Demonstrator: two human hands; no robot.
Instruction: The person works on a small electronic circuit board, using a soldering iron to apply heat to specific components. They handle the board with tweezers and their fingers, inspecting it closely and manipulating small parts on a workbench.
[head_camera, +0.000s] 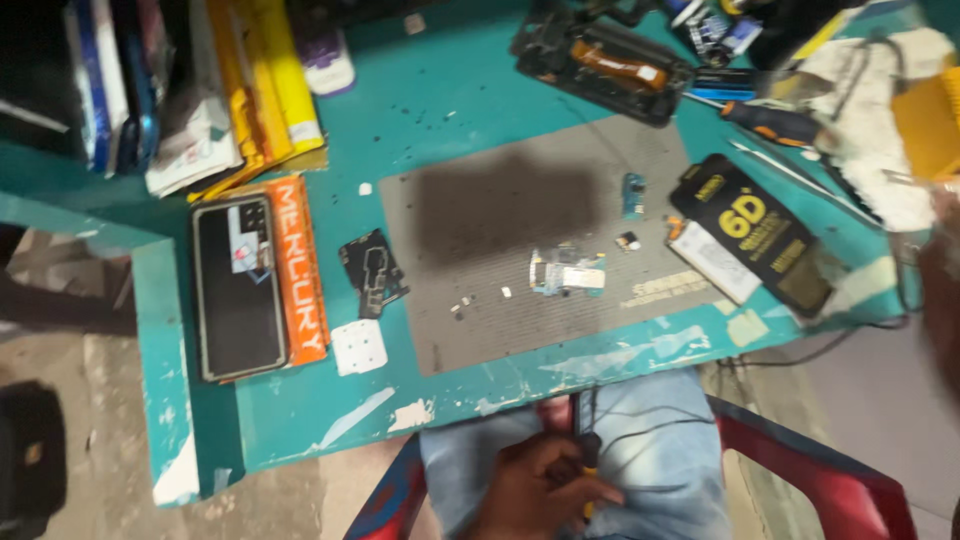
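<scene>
My left hand (545, 487) rests on my lap over blue jeans, below the table's front edge. It is closed around a slim dark tool with a yellow tip (590, 470). A blurred brown shape at the right edge appears to be my right hand (942, 300); its fingers are not visible. On the grey work mat (480, 300) lie a small circuit board with a silver shield (568, 273), a tiny blue part (633, 194) and several loose screws. The board is far above my left hand.
The teal table (440, 100) holds a dark phone (238, 288) on an orange box, a black phone part (373, 270), a black screen-protector package (752, 235), an open phone frame (605, 62), a screwdriver (775, 122), a white rag and stacked packets. A red chair (830, 480) is under me.
</scene>
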